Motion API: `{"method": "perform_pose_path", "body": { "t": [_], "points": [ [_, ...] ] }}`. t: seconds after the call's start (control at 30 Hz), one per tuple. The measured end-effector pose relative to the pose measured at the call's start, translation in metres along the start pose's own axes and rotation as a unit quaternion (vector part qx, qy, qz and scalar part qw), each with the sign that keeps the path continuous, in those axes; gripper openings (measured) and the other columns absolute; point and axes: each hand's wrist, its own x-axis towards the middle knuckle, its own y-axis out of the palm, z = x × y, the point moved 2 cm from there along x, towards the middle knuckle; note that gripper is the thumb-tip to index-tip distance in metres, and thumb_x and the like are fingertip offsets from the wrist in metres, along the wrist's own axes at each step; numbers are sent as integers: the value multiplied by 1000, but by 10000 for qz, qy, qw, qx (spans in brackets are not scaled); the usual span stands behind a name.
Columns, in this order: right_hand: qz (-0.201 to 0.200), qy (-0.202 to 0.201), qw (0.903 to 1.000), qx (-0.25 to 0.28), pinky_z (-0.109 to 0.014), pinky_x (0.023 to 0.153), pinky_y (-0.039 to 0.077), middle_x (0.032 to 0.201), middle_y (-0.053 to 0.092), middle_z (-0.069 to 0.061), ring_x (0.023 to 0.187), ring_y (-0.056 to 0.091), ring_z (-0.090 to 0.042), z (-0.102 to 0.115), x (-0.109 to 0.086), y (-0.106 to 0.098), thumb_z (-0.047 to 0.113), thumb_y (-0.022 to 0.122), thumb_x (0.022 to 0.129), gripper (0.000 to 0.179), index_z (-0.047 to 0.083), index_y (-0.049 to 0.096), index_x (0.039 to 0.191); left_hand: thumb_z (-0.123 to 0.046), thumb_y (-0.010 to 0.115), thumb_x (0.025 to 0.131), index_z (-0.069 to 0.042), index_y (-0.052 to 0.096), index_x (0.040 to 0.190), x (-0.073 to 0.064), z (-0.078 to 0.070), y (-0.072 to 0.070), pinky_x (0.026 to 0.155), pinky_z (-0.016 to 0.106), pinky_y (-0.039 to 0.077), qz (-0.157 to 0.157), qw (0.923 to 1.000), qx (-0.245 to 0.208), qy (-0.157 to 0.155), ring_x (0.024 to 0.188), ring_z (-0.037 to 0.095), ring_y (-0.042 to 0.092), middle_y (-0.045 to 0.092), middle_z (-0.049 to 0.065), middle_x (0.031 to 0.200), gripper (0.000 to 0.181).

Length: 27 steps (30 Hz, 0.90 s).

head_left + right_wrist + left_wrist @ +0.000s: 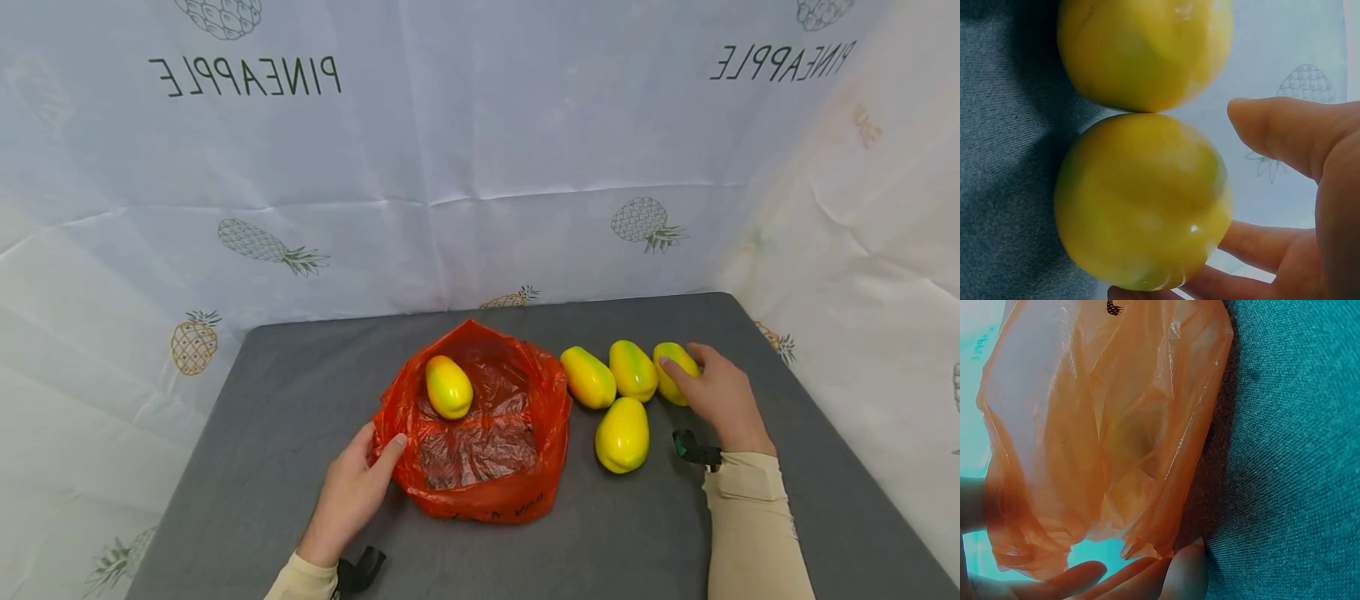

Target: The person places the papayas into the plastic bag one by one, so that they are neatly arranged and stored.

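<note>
A red plastic bag (491, 492) lies with its mouth spread wide, a yellow-green oval fruit (449, 387) inside it. My left hand (350, 492) pinches the bag's left rim, thumb over the edge; the orange-looking film (1141, 425) fills the left wrist view. At the right of the fruit group, my right hand (723, 392) is around the rightmost fruit (672, 375). In the right wrist view, the thumb (1272, 128) stands apart from that fruit (1141, 200), while the other fingers reach along its far side. A neighbouring fruit (1144, 50) touches it.
More yellow-green fruits stand between bag and right hand: one (588, 377) beside the bag, one (632, 370) in the middle, one (622, 435) nearer the front. Everything rests on a grey cloth-covered table (300, 392). Behind it hangs a white pineapple-print curtain (480, 125).
</note>
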Motion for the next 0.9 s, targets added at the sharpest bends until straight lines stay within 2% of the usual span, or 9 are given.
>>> {"method": "perform_pose_path", "body": {
  "t": [0.27,0.5,0.9],
  "points": [
    [119,172,9998,-37,-73,108,46,161,38,-43,137,47,-60,-4,0,0,66,46,109,97,-12,28,164,-47,62,109,-13,53,156,-1,-1,0,100,55,60,-31,10000,28,54,126,31,71,71,14,144,59],
    [257,233,9993,-110,-73,108,45,162,36,-43,139,45,-61,-8,2,2,67,44,109,98,-11,26,165,-46,63,109,-13,53,155,-2,0,1,101,55,60,-44,10000,20,-26,126,30,71,71,13,144,57],
    [208,250,9994,-118,-74,109,44,161,37,-43,138,45,-61,-10,2,4,67,44,109,97,-10,28,164,-45,63,109,-16,55,153,-2,1,3,99,52,61,-56,10000,40,-43,123,28,71,72,11,143,53]
  ]
}}
